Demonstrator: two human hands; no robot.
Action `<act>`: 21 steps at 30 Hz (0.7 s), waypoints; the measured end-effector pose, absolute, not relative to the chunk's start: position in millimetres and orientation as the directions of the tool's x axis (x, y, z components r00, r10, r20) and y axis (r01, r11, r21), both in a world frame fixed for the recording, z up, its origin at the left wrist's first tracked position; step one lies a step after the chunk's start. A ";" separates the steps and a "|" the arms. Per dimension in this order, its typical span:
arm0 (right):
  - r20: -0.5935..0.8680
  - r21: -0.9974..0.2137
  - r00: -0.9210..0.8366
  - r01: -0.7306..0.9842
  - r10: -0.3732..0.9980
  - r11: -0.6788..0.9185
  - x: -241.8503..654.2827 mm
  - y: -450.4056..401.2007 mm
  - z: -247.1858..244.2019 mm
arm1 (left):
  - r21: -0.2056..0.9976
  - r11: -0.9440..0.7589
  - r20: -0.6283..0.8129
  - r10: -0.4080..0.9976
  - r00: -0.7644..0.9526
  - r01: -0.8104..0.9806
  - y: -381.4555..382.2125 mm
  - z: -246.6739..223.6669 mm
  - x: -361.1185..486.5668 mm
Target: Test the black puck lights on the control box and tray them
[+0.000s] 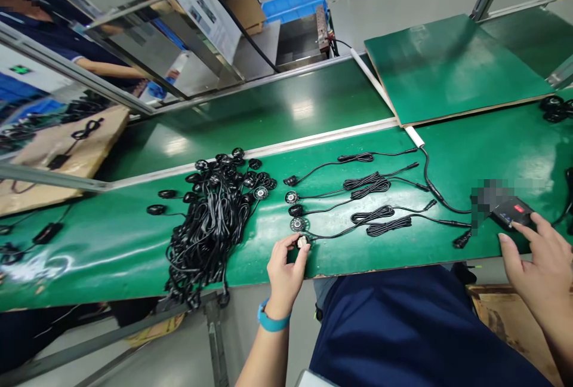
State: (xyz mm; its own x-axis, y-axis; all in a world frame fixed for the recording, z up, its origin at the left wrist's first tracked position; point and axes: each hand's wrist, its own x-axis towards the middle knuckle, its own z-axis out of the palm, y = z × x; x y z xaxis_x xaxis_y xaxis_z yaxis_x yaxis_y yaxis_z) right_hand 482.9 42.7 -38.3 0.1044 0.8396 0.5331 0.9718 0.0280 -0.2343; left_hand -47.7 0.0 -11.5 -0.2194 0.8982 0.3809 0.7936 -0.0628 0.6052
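The left hand (286, 269) pinches a disc (303, 242) near the desk (456, 163) edge. The right hand (541, 255), fingers parted, touches a black box (511, 212). Coiled cables (371, 186) lie between them; a cable heap (210, 220) lies further left.

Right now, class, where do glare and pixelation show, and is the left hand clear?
Head view: glare whitens the green tabletop at far left; head view: pixelation covers patches at upper left and by the black box; head view: the left hand looks fairly sharp.
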 end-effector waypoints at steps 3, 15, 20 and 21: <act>0.558 -0.225 0.098 0.974 0.824 0.037 482.7 43.0 -40.7 | 0.579 -0.121 0.432 0.884 -0.177 0.807 -0.1 -9.1 -46.3; 0.579 -0.221 0.096 0.974 0.810 0.043 487.8 41.8 -52.5 | 0.513 -0.144 0.476 0.868 -0.141 0.846 -3.6 -6.4 -54.9; 0.561 -0.231 0.116 0.973 0.820 0.021 484.4 41.0 -51.0 | 0.426 -0.187 0.515 0.855 -0.067 0.885 2.4 -3.7 -60.3; 0.556 -0.234 0.122 0.972 0.822 0.014 483.5 41.0 -50.3 | 0.397 -0.207 0.527 0.849 -0.037 0.894 4.1 -3.1 -61.5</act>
